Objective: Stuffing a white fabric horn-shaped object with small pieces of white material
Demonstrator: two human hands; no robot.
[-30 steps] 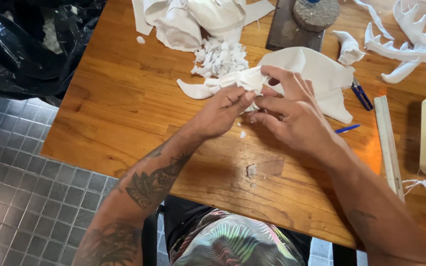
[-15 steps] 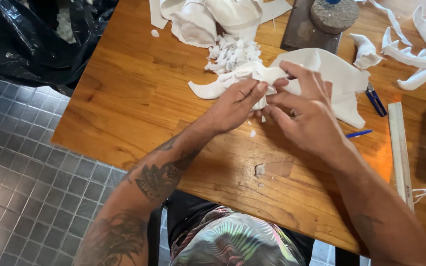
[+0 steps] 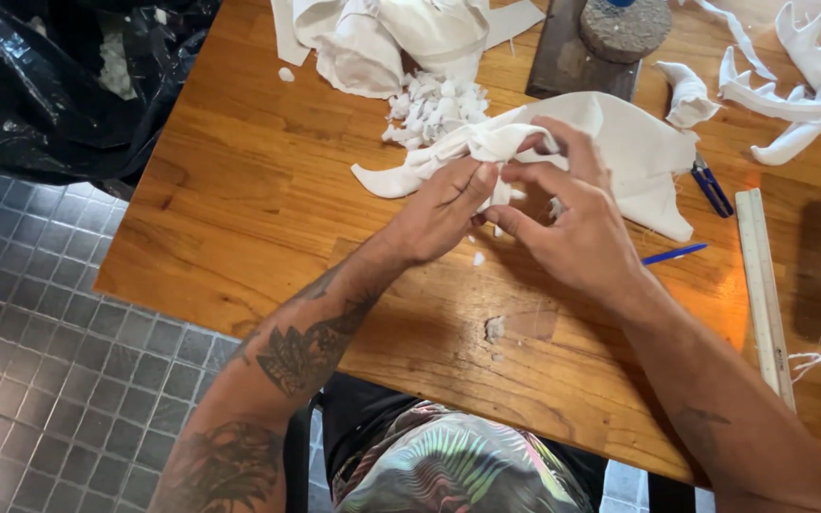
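Both hands meet mid-worktop: left hand (image 3: 439, 214) and right hand (image 3: 572, 223) fingers pinch the floppy white foam sheet (image 3: 620, 142), which runs nine-to-three, its bulk toward two o'clock, nearer the right.

We see a white sheet (image 3: 620, 142) of soft, pliable material, thin and creased, lying on the far middle of the bench. Its broad part spreads flat to the right, while its left end is bunched, lifted slightly, and tapers leftward into a curved point.
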